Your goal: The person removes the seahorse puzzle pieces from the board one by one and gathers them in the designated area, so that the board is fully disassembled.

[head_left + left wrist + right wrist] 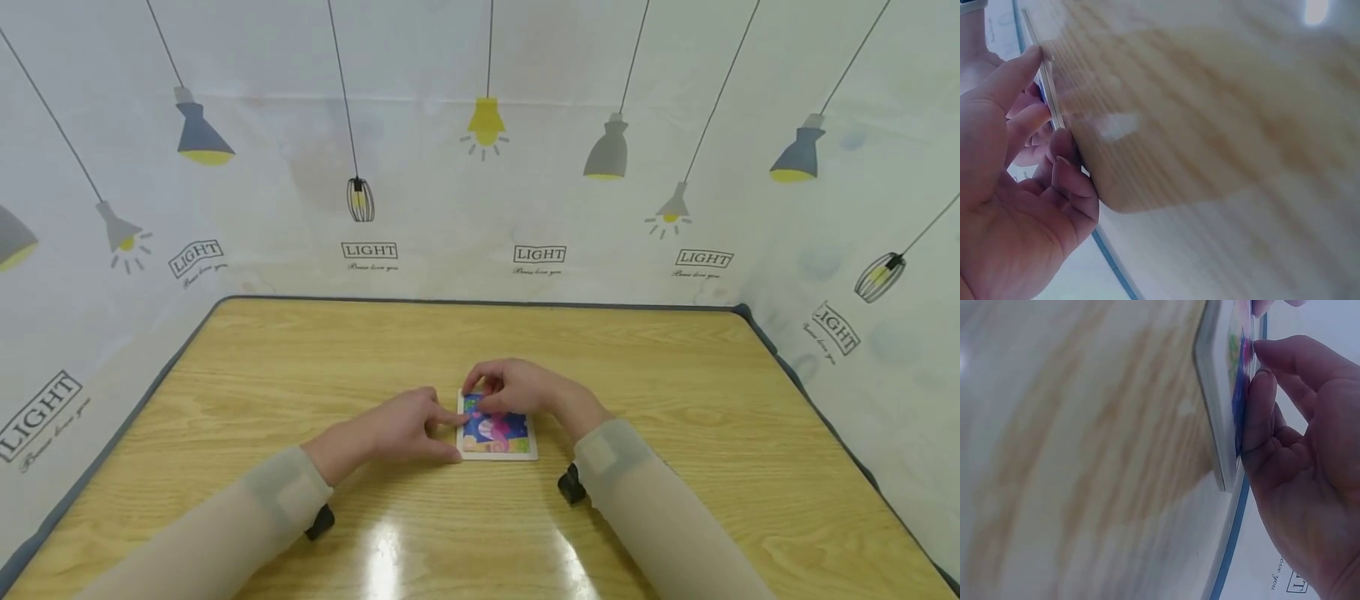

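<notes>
A small square picture board (498, 443) with a white border lies on the table, its picture in blue, pink, green and orange. At its left side is my left hand (408, 425): the thumb touches the near left corner and the outstretched index finger reaches onto the picture. In the left wrist view the other fingers of the left hand (1016, 181) bend loosely by the board's thin edge. My right hand (521, 387) lies over the far part, bent fingertips on the picture. The right wrist view shows this hand (1316, 419) against the board's face; whether it pinches anything is hidden.
The wood-grain table (300, 367) has a dark edge, with a white lamp-patterned wall sheet (420, 167) behind it and along both sides. Both forearms are in light sleeves (637, 483). Small black devices (572, 485) sit under the wrists, and glare shines on the near tabletop.
</notes>
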Motion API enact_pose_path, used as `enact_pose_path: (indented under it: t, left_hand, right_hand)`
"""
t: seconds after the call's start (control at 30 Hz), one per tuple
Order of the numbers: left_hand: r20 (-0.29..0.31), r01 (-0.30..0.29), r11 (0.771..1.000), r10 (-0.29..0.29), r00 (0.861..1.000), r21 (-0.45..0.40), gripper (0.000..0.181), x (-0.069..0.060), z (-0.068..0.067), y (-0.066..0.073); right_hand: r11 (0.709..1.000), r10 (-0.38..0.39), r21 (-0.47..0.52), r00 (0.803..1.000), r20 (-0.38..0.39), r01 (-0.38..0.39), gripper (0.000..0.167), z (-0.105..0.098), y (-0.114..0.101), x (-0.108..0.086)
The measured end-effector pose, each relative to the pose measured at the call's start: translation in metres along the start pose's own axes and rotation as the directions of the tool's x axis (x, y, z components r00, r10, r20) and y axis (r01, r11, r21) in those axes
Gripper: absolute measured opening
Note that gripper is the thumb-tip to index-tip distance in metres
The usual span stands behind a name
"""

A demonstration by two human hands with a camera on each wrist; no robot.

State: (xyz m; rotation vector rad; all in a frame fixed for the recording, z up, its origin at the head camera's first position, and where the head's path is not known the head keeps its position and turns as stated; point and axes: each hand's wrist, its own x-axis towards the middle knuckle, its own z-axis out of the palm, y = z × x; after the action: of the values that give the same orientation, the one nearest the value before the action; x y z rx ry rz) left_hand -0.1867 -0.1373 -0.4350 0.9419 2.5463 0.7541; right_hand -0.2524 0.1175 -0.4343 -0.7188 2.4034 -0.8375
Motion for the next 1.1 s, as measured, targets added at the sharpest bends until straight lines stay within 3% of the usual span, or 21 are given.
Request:
enact_pose_path:
  t: [0.17, 0.4, 0.53, 0.6, 0.67, 0.7, 0.9, 0.93, 1.03, 1.1]
  left_hand:
    - [0.001, -0.006, 1.000, 0.006, 1.000, 0.004, 0.056, -0.001, -0.001, 0.001]
    - [-0.020, -0.048, 0.999, 0.048, 0.999, 0.012, 0.057, 0.003, 0.007, -0.014]
    - [-0.012, -0.022, 1.000, 0.022, 1.000, 0.008, 0.058, 0.002, 0.004, -0.008]
    - [-0.018, -0.030, 0.999, 0.030, 0.999, 0.016, 0.059, 0.005, 0.008, -0.016]
    - [-0.002, -0.009, 1.000, 0.009, 1.000, 0.008, 0.059, 0.003, 0.005, -0.011]
    - [-0.007, -0.040, 0.999, 0.040, 0.999, 0.017, 0.061, 0.006, 0.010, -0.021]
    - [0.003, -0.011, 1.000, 0.011, 1.000, 0.016, 0.058, 0.002, 0.005, -0.009]
    - [0.009, 0.024, 1.000, -0.024, 1.000, 0.007, 0.056, -0.001, 0.000, 0.001]
    - [0.006, 0.028, 1.000, -0.028, 1.000, 0.014, 0.056, -0.001, 0.001, 0.001]
    - [-0.009, -0.002, 1.000, 0.002, 1.000, 0.019, 0.055, 0.000, 0.002, -0.003]
  right_hand:
    - [1.000, 0.000, -0.015, 1.000, -0.025, 0.000, 0.020, 0.000, 0.000, 0.000]
    - [1.000, -0.010, -0.023, 1.000, -0.027, 0.009, 0.020, 0.001, 0.001, 0.002]
    - [0.998, -0.025, -0.060, 0.999, -0.034, 0.023, 0.020, 0.002, -0.001, 0.004]
    - [0.996, -0.029, -0.082, 0.999, -0.034, 0.026, 0.020, 0.002, -0.002, 0.005]
    - [0.995, -0.031, -0.094, 0.999, -0.028, 0.028, 0.021, 0.003, -0.002, 0.006]
    - [0.995, -0.031, -0.098, 0.999, -0.024, 0.028, 0.021, 0.003, -0.002, 0.006]
    - [0.992, -0.034, -0.121, 0.999, -0.010, 0.032, 0.021, 0.004, -0.005, 0.006]
    - [0.992, -0.033, -0.122, 0.999, -0.008, 0.032, 0.021, 0.004, -0.006, 0.006]
    - [0.991, -0.034, -0.126, 0.999, -0.005, 0.033, 0.021, 0.004, -0.006, 0.006]
    - [0.991, -0.033, -0.130, 0.999, -0.003, 0.032, 0.021, 0.004, -0.007, 0.006]
